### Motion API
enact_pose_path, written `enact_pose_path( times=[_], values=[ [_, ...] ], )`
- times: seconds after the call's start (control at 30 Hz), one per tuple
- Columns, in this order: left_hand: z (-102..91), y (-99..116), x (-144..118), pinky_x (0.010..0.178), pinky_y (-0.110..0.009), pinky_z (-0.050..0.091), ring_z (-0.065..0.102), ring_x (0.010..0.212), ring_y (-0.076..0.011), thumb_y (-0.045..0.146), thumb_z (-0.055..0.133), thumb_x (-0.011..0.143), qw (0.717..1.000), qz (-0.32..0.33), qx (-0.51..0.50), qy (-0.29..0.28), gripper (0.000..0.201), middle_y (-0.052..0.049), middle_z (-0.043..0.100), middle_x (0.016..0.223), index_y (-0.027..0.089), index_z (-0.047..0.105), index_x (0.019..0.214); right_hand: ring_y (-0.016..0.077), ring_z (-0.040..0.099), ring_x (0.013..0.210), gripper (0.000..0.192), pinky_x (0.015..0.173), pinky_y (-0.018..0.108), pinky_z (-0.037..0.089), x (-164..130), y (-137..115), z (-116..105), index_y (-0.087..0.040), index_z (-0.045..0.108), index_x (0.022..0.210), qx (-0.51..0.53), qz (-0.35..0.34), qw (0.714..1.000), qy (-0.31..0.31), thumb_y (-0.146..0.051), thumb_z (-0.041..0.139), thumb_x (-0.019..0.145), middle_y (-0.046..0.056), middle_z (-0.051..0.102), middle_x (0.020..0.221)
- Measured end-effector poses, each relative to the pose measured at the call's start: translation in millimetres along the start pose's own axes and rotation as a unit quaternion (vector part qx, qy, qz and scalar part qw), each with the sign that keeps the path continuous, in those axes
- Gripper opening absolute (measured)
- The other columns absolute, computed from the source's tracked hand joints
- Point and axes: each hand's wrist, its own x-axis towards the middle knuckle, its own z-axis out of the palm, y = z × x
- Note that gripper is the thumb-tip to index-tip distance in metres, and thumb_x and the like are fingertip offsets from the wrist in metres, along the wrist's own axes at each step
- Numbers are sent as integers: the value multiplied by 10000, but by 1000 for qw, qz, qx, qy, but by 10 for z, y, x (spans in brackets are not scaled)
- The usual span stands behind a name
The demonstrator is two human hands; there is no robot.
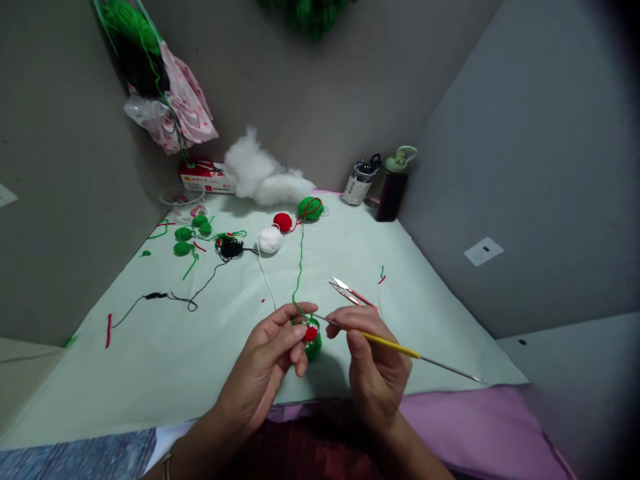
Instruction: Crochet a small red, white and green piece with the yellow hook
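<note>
Your left hand [273, 353] sits low and near, fingers curled shut around a small green and red crochet piece [313, 339], thumb and forefinger pinching its top edge. Your right hand [373, 363] is just beside it, closed in a pencil-like grip on a crochet hook [395, 345] with a yellow handle; the metal tip points left into the piece, the tail end runs out to the right. Both hands hover over the pale green table cover [150, 373], near its front edge.

Green yarn strand [300, 267] runs from the piece up to a green yarn ball [311, 208] far back. Beside that ball: red yarn ball [283, 221], white yarn ball [270, 239], black yarn tangle [230, 248]. Thread snips [350, 292] lie just behind your right hand, apart from it. White stuffing [263, 177] is heaped against the back wall. Small green crochet pieces [190, 233] are scattered back left. Dark bottle [393, 190] stands in the back right corner.
</note>
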Motion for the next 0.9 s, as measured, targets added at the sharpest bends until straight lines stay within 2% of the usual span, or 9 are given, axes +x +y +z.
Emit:
enact_pose_path(
  times=[0.1, 0.17, 0.3, 0.43, 0.53, 0.73, 0.9],
  values=[
    [17, -24, -20, 489, -163, 435, 425, 555, -59, 219, 817, 848, 1000, 4, 1, -15, 201, 15, 575, 735, 136, 768, 1024, 219, 695, 927, 243, 778, 383, 589, 10, 27, 15, -276, 766, 1117, 10, 15, 999, -34, -177, 568, 1018, 66, 760, 1024],
    [30, -14, -32, 490, -165, 443, 434, 551, -52, 205, 811, 852, 1000, 3, 3, -15, 262, 11, 599, 782, 146, 756, 1101, 213, 700, 931, 230, 757, 360, 589, 21, 41, 28, -282, 770, 1107, 32, 32, 998, -39, -198, 574, 1022, 65, 772, 1044],
    [52, 28, -43, 494, -170, 448, 448, 559, -49, 203, 797, 871, 1000, 9, 23, -1, 460, 14, 592, 838, 176, 692, 1319, 169, 695, 808, 182, 703, 307, 578, 57, 60, 37, -270, 766, 1038, 114, 92, 989, -17, -242, 586, 1030, 44, 774, 957],
    [43, 24, -38, 503, -178, 457, 466, 572, -47, 215, 804, 868, 997, 46, 58, 10, 413, 7, 584, 882, 183, 725, 1271, 141, 681, 700, 194, 647, 274, 572, 100, 66, 14, -239, 742, 964, 192, 157, 968, -16, -328, 585, 1037, 31, 766, 883],
    [5, -7, -39, 532, -186, 472, 513, 595, -59, 238, 793, 888, 992, 79, 99, 15, 363, 4, 588, 887, 211, 739, 1245, 137, 686, 686, 216, 650, 269, 576, 106, 55, -6, -217, 730, 955, 201, 169, 965, -22, -336, 573, 1043, 42, 772, 882],
    [-35, -23, -50, 615, -211, 519, 584, 636, -84, 270, 770, 903, 974, 129, 184, 26, 323, 7, 610, 881, 248, 742, 1224, 146, 702, 744, 197, 700, 295, 601, 61, 6, -39, -218, 722, 1015, 124, 113, 985, -41, -228, 530, 1057, 46, 759, 929],
    [-57, -62, -36, 636, -215, 530, 598, 676, -106, 234, 768, 872, 952, 170, 247, 58, 327, 12, 612, 847, 239, 750, 1199, 186, 726, 899, 228, 766, 335, 622, 22, -42, -61, -223, 691, 1150, 2, -27, 995, -93, -141, 508, 1043, 66, 761, 988]
  ],
)
